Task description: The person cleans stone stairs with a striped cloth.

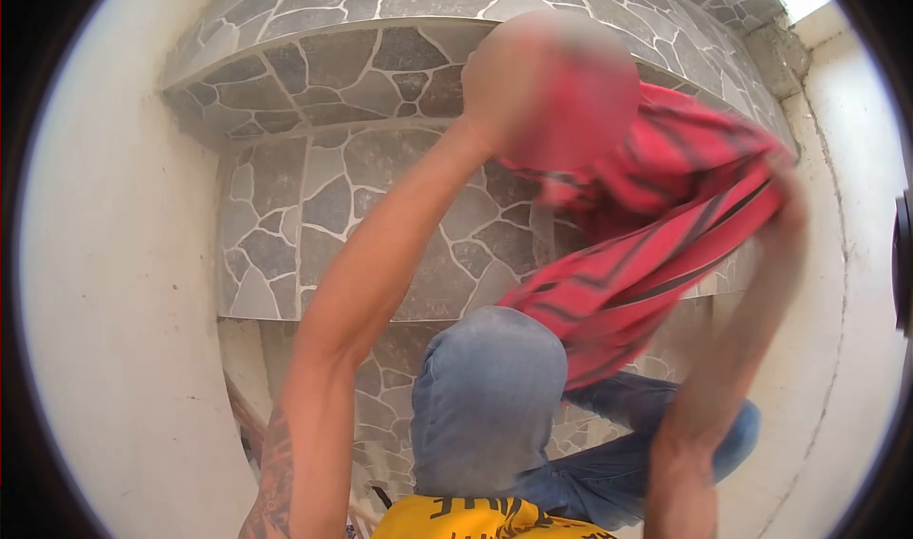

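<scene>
A red cloth [656,244] with dark stripes is bunched and hangs in folds in front of me, stretched between my two hands. My left hand [496,92] reaches far forward and is closed on the cloth's upper left part; a round blur hides its fingers. At the right, my right hand [787,195] grips the gathered end of the cloth, smeared by motion. The cloth's lower folds hang down beside my bent left knee [490,377] in blue jeans.
Curved steps [380,182] with a grey stone-pattern tile surface rise in front of me. A pale wall [124,254] stands on the left, and another pale wall [837,282] with a long crack stands on the right.
</scene>
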### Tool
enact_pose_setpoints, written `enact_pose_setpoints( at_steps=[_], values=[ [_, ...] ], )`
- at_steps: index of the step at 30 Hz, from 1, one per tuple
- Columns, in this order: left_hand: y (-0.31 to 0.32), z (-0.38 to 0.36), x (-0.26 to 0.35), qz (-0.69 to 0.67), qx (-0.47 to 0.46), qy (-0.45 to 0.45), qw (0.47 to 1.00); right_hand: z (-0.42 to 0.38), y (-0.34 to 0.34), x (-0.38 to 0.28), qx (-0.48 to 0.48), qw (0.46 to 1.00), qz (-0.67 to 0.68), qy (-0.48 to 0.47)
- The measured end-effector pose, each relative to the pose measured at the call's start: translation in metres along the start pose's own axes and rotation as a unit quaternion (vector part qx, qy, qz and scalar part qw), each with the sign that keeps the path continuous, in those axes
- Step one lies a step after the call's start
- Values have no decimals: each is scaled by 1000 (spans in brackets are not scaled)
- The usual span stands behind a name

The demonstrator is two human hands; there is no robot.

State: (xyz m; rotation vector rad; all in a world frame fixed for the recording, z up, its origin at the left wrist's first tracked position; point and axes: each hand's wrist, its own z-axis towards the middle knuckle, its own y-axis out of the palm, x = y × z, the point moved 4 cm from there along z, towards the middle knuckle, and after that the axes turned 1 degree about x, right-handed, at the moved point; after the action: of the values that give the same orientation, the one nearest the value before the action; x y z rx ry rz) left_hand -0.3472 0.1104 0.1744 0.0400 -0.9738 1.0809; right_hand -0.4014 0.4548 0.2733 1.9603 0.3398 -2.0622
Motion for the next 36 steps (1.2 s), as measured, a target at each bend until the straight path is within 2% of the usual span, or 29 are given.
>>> enact_pose_setpoints(
  at_steps=[1, 3, 4, 5, 7, 10, 11, 12, 13, 14, 15, 16, 17, 18, 20, 22, 24, 27, 28, 30, 31, 32, 35, 36],
  values=[
    [4, -4, 1, 0, -59, 8, 998, 24, -17, -28, 18, 999, 21, -18],
    [13, -16, 3, -4, -179, 25, 983, 67, -55, -74, 102, 993, -18, -59],
    [15, -30, 5, 21, -216, 41, 975, 82, -66, -98, 91, 991, -18, -93],
    [17, -43, -2, 10, -213, 48, 976, 98, -87, -117, 104, 990, -20, -97],
    [15, -70, -24, -15, -208, 58, 976, 82, -73, -146, 249, 940, -83, -217],
    [-36, -100, -65, 37, -204, -29, 978, 61, -52, -148, 284, 916, -152, -241],
    [-55, -110, -87, 44, -209, -71, 974, 75, -73, -129, 185, 925, -177, -281],
    [-79, -119, -103, 71, -186, -64, 978, 62, -64, -96, 119, 846, -400, -332],
    [-104, -132, -118, 96, -165, -59, 980, 48, -23, -59, 50, 844, -431, -316],
    [-126, -144, -133, 130, -166, -54, 976, 48, -1, -15, -6, 858, -466, -216],
    [-147, -153, -148, 164, -165, -47, 971, 45, 21, 28, -62, 853, -505, -114],
    [-166, -164, -159, 180, -169, -29, 969, 31, 45, 73, -93, 831, -547, 33],
    [-181, -175, -167, 195, -172, -11, 965, 3, 81, 95, -166, 859, -458, -157],
    [-191, -184, -172, 207, -170, -6, 963, -2, 81, 155, -296, 740, -594, -112],
    [-201, -199, -179, 230, -166, 5, 959, -68, 103, 170, -362, 648, -629, -230],
    [-194, -196, -169, 221, -186, -3, 957, -120, 107, 162, -395, 716, -561, -129],
    [-192, -192, -165, 227, -192, -7, 955, -160, 105, 161, -386, 698, -564, -216],
    [-190, -191, -166, 246, -203, 1, 948, -170, 119, 190, -385, 649, -607, -248],
    [-190, -191, -166, 247, -206, 2, 947, -140, 128, 207, -367, 664, -609, -229],
    [-190, -191, -166, 247, -211, 3, 946, -49, 155, 230, -450, 633, -627, 53],
    [-189, -193, -164, 240, -215, 0, 947, -10, 163, 240, -318, 692, -641, -88],
    [-192, -191, -162, 238, -214, 1, 948, 9, 168, 245, -170, 724, -627, -232],
    [-196, -193, -170, 218, -207, 1, 954, -63, 156, 232, -186, 704, -632, -266],
    [-193, -192, -170, 230, -202, 3, 952, -116, 150, 217, -239, 698, -638, -222]
  ],
)
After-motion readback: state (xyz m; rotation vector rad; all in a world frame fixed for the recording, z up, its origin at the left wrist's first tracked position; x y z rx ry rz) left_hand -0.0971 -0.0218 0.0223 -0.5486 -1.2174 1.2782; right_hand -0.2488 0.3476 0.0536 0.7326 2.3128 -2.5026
